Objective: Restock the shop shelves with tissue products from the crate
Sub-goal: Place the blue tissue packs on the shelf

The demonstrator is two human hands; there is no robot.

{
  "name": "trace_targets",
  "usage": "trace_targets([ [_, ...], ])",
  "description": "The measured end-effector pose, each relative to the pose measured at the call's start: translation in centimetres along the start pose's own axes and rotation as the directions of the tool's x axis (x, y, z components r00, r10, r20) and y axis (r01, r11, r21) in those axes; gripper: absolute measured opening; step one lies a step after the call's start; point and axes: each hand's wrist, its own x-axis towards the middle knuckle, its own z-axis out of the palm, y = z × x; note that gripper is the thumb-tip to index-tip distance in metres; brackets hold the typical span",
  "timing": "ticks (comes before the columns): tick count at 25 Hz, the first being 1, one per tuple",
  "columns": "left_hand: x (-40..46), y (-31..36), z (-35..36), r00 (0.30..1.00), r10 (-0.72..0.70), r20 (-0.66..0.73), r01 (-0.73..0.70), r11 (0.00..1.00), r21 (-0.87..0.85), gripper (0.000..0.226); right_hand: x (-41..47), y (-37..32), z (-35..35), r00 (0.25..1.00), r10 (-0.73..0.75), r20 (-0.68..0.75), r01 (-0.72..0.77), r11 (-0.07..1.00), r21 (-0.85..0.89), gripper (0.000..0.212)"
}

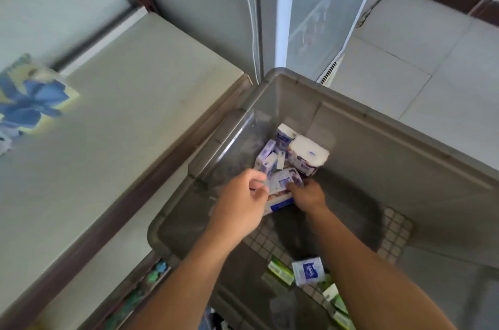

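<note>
Both hands reach down into the grey crate (405,157). The left hand (240,205) and right hand (307,194) close from either side on a purple-and-white tissue pack (280,189) — fingers curled against it. More tissue packs (294,154) lie just beyond, near the crate's far corner — beside the shelf (121,127).

The grey crate (378,157) looks like smooth, slightly glossy plastic with a gridded floor, the tissue packs (307,154) seem film-wrapped and shiny, and the shelf (135,119) top is matt.
</note>
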Motion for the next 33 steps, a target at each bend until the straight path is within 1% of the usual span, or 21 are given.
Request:
trace_targets([
  [3,0.0,0.3,-0.2,0.999,0.002,0.038,-0.002,1.000,0.011,0.023,-1.4,-0.1,-1.5,0.999,0.000,-0.040,-0.001,1.000,-0.024,0.043],
  [6,-0.8,1.2,-0.1,0.995,0.041,0.086,-0.046,0.998,0.052,0.024,-4.1,-0.4,-3.6,0.997,-0.045,-0.064,0.042,0.998,-0.041,0.038],
  [10,-1.9,2.4,0.2,0.990,0.104,0.097,-0.110,0.992,0.058,0.026,-8.8,-1.7,-6.8,0.979,-0.167,-0.116,0.166,0.986,-0.021,0.034],
  [12,-2.9,3.4,0.0,0.984,0.157,0.081,-0.162,0.985,0.057,0.032,-11.4,-2.6,-8.6,0.967,-0.213,-0.139,0.217,0.976,0.010,0.031],
  [14,-4.4,4.7,-0.3,0.953,0.300,0.046,-0.303,0.947,0.105,0.044,-14.4,-3.8,-10.4,0.948,-0.273,-0.164,0.280,0.960,0.018,0.031],
  [16,-6.3,6.1,-0.7,0.892,0.450,0.043,-0.451,0.878,0.163,0.064,-17.4,-5.0,-12.2,0.927,-0.334,-0.172,0.340,0.940,0.010,0.033],
  [17,-7.4,6.9,-1.0,0.870,0.490,0.055,-0.490,0.849,0.198,0.073,-18.9,-5.5,-13.0,0.917,-0.357,-0.177,0.364,0.931,0.011,0.035],
  [19,-9.3,8.1,-1.3,0.850,0.522,0.063,-0.514,0.800,0.309,0.087,-22.0,-6.9,-14.2,0.904,-0.382,-0.190,0.391,0.920,0.007,0.038],
  [20,-10.2,8.7,-1.5,0.845,0.533,0.043,-0.509,0.777,0.370,0.090,-23.4,-7.3,-14.7,0.896,-0.399,-0.193,0.408,0.913,0.007,0.040],
  [21,-11.0,9.2,-1.6,0.839,0.545,0.009,-0.499,0.762,0.413,0.089,-24.9,-7.8,-15.1,0.887,-0.423,-0.187,0.431,0.903,0.002,0.043],
  [22,-11.7,9.6,-1.9,0.830,0.556,-0.047,-0.490,0.766,0.416,0.085,-26.4,-8.4,-15.3,0.873,-0.457,-0.171,0.463,0.886,-0.009,0.047],
  [23,-12.2,10.0,-2.3,0.824,0.556,-0.112,-0.485,0.793,0.370,0.077,-27.9,-9.1,-15.6,0.857,-0.492,-0.152,0.493,0.869,-0.028,0.050],
  [24,-12.6,10.4,-2.9,0.832,0.527,-0.174,-0.479,0.840,0.256,0.066,-28.9,-9.6,-15.9,0.838,-0.529,-0.133,0.530,0.847,-0.035,0.049],
  [25,-12.9,10.8,-3.8,0.858,0.465,-0.218,-0.461,0.885,0.071,0.052,-30.0,-10.3,-16.4,0.812,-0.572,-0.118,0.572,0.819,-0.035,0.047],
  [26,-13.2,11.2,-4.8,0.891,0.392,-0.230,-0.431,0.888,-0.157,0.040,-30.9,-11.0,-16.9,0.785,-0.607,-0.121,0.611,0.792,-0.006,0.046],
  [27,-13.5,11.6,-5.7,0.919,0.333,-0.210,-0.391,0.840,-0.376,0.033,-31.8,-11.5,-17.6,0.757,-0.639,-0.137,0.647,0.762,0.025,0.044],
  [28,-14.0,12.1,-6.7,0.933,0.304,-0.191,-0.359,0.761,-0.541,0.030,-32.5,-11.9,-18.2,0.736,-0.660,-0.153,0.674,0.737,0.060,0.041],
  [29,-14.7,12.8,-7.5,0.933,0.303,-0.193,-0.352,0.667,-0.657,0.030,-33.2,-12.3,-18.7,0.722,-0.670,-0.173,0.689,0.720,0.086,0.039],
  [31,-15.5,14.1,-8.9,0.917,0.335,-0.216,-0.355,0.440,-0.825,0.034,-34.1,-12.5,-19.0,0.730,-0.661,-0.170,0.683,0.711,0.166,0.046],
  [32,-15.9,14.8,-9.4,0.908,0.355,-0.223,-0.345,0.329,-0.879,0.039,-34.4,-12.5,-18.8,0.755,-0.647,-0.107,0.647,0.708,0.284,0.052],
  [33,-16.2,15.4,-9.8,0.895,0.381,-0.231,-0.339,0.243,-0.909,0.044,-34.9,-12.6,-18.5,0.774,-0.633,-0.025,0.584,0.698,0.414,0.059],
])
